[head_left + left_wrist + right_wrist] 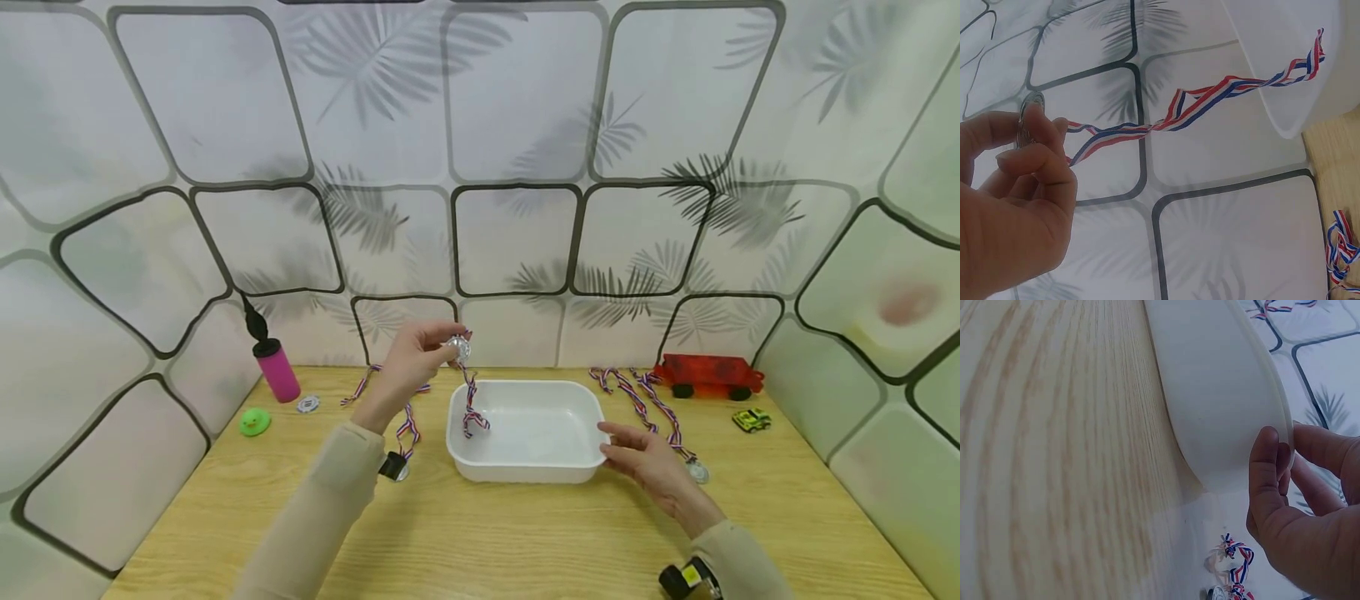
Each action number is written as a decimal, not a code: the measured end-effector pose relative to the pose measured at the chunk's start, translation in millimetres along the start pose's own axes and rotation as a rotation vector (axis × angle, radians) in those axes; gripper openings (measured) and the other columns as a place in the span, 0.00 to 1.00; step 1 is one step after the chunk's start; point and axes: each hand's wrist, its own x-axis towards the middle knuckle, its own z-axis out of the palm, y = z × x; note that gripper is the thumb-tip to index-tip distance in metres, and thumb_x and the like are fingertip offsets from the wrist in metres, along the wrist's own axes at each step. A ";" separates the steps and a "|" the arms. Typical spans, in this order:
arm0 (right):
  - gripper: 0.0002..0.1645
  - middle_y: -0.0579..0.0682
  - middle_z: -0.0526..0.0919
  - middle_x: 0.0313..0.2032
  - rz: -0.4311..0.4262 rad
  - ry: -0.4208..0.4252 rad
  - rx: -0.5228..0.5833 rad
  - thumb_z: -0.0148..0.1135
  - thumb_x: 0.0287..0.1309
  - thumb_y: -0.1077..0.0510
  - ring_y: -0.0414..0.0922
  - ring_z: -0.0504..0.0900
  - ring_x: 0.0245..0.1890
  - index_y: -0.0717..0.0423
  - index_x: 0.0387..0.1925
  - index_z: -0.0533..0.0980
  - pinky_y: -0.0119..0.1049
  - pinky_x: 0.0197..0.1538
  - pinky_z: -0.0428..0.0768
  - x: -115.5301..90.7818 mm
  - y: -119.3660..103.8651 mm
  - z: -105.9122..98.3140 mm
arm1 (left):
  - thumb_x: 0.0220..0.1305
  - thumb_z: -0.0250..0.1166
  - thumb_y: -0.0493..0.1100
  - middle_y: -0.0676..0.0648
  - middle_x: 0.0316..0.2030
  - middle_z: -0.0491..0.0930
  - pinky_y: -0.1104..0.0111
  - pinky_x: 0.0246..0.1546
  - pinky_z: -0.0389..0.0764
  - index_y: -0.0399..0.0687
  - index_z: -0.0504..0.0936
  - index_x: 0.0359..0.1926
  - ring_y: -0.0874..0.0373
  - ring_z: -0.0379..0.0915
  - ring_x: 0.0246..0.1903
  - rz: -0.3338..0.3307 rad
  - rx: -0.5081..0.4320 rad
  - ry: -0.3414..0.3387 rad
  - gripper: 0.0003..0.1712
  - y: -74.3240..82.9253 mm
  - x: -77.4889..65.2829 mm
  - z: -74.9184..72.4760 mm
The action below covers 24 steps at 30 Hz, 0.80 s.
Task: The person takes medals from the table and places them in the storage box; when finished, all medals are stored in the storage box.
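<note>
My left hand [408, 367] pinches a silver medal [460, 348] between thumb and fingers, raised above the left end of a white plastic basin [525, 473]. The medal's red, white and blue ribbon [1204, 103] dangles, its lower end overlapping the basin's inside in the head view. At the basin's right side, my right hand [651, 468] grips the rim, the thumb on the outer wall in the right wrist view. Beside the right hand lie striped ribbons [667, 414] with a silver medal [697, 472]. Left of the basin another ribbon [408, 429] is partly hidden behind the left arm.
A pink cylinder with a black top [277, 372], a green rubber duck [255, 422] and a poker chip [308, 404] stand at the left. At the back right are a red toy wagon [707, 377] and a yellow toy car [752, 419]. A patterned curtain [510, 242] closes off the table's back.
</note>
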 end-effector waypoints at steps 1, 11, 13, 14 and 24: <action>0.34 0.48 0.73 0.41 -0.001 -0.002 -0.003 0.63 0.62 0.64 0.39 0.76 0.40 0.66 0.68 0.64 0.31 0.48 0.83 0.1 0.0 -0.1 | 0.64 0.61 0.35 0.43 0.48 0.85 0.74 0.14 0.64 0.46 0.81 0.56 0.56 0.78 0.31 -0.009 0.004 0.004 0.19 -1.5 0.5 1.2; 0.35 0.47 0.73 0.40 0.001 -0.006 -0.012 0.63 0.63 0.63 0.38 0.77 0.39 0.66 0.69 0.64 0.31 0.47 0.83 1.7 0.9 -1.1 | 0.61 0.60 0.30 0.41 0.47 0.85 0.70 0.35 0.78 0.41 0.83 0.53 0.42 0.79 0.36 -0.014 0.007 -0.045 0.19 -19.2 10.0 28.4; 0.35 0.47 0.73 0.40 -0.001 -0.007 -0.013 0.63 0.63 0.63 0.38 0.77 0.39 0.66 0.68 0.64 0.31 0.47 0.83 1.5 0.9 -1.1 | 0.61 0.60 0.30 0.41 0.45 0.85 0.70 0.34 0.78 0.40 0.83 0.52 0.45 0.80 0.35 -0.024 -0.004 -0.065 0.18 -22.0 11.6 35.8; 0.35 0.47 0.73 0.40 -0.001 -0.007 -0.014 0.63 0.63 0.63 0.38 0.77 0.39 0.66 0.68 0.64 0.31 0.47 0.83 1.4 0.9 -1.1 | 0.61 0.60 0.30 0.41 0.44 0.86 0.71 0.34 0.78 0.40 0.83 0.52 0.47 0.80 0.34 -0.028 -0.009 -0.076 0.18 -23.6 12.3 39.5; 0.34 0.47 0.73 0.40 0.002 -0.003 -0.013 0.64 0.62 0.63 0.39 0.77 0.40 0.66 0.68 0.65 0.32 0.48 0.83 1.4 0.9 -1.0 | 0.63 0.58 0.30 0.41 0.47 0.84 0.73 0.28 0.75 0.38 0.82 0.54 0.48 0.78 0.33 -0.011 -0.057 -0.223 0.19 -37.6 16.4 68.7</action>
